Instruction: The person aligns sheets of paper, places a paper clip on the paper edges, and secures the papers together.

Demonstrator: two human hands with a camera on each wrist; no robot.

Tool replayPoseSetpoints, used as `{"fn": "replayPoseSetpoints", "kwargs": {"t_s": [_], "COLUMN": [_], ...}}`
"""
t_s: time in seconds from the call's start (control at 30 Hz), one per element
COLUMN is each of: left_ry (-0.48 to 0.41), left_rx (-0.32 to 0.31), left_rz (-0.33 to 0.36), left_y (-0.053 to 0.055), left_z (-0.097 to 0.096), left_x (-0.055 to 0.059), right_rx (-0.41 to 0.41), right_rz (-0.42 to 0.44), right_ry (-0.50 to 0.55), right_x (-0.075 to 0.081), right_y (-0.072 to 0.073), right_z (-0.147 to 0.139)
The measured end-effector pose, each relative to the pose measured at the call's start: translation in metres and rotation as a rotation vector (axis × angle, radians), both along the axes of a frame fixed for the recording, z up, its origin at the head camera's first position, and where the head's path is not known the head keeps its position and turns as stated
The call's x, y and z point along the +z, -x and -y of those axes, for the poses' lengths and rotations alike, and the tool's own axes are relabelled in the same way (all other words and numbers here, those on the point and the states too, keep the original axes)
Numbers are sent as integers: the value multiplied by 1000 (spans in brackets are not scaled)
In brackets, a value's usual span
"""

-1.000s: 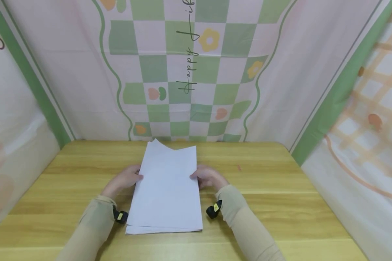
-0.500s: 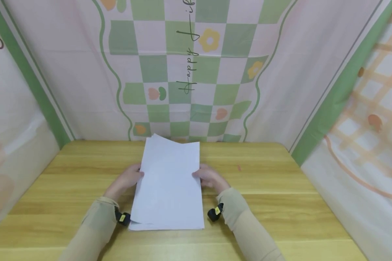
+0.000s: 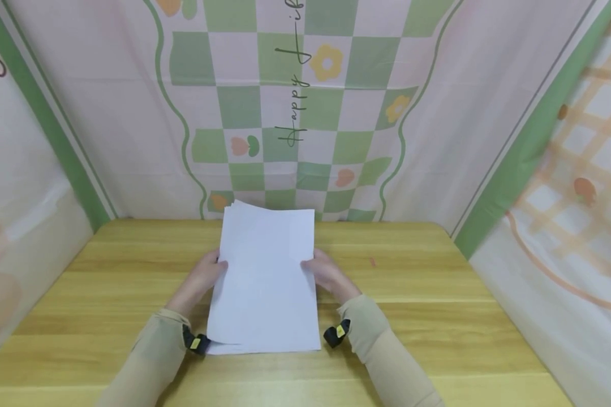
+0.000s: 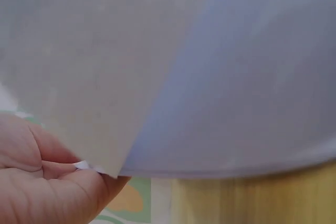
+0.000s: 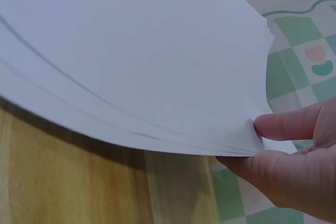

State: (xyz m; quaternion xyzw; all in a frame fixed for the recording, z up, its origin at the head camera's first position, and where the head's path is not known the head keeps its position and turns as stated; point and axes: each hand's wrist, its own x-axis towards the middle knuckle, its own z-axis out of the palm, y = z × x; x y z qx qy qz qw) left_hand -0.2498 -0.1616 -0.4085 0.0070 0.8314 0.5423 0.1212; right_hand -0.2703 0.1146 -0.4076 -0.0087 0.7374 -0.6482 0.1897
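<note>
A stack of white paper sheets is held up between both hands, its far edge raised in front of the curtain. My left hand pinches the left edge, thumb on top and fingers behind. Opposite it, my right hand pinches the right edge in the same way. In the left wrist view, one sheet's corner hangs apart from the other paper near the left hand. Several slightly fanned layers of paper show in the right wrist view, with the right hand at the corner.
Beneath lies a wooden table with a small reddish mark right of the paper. A green-and-white checked curtain hangs behind it, with more printed cloth at the sides. A black wrist camera is strapped at each sleeve.
Both hands have lifted the stack's far edge higher and farther away. The stack has shifted slightly right, and its uneven top edge looks straighter.
</note>
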Motion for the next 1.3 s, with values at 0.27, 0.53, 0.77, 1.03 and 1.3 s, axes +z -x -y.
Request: {"fn": "replayPoseSetpoints", "kwargs": {"t_s": [0.27,0.53,0.77,1.03,1.3], "left_ry": [-26,-46,-77,-102,-103], "left_rx": [33,83,133,158,184], "left_rz": [-9,-29,-75,-131,-179], "left_y": [-1,-3,-7,-12,-17], "left_z": [-7,-12,-14,-17,-18], "left_x": [5,9,14,21,27], "right_rx": [-23,-44,-62,-93,-110], "right_rz": [-26,-65,-108,-138,-170], "right_ry": [-8,-40,-44,-60,-66], "right_x": [4,10,16,23,27], "right_y": [-3,-6,-8,-12,-14], "right_z": [0,-1,-1,1,1]}}
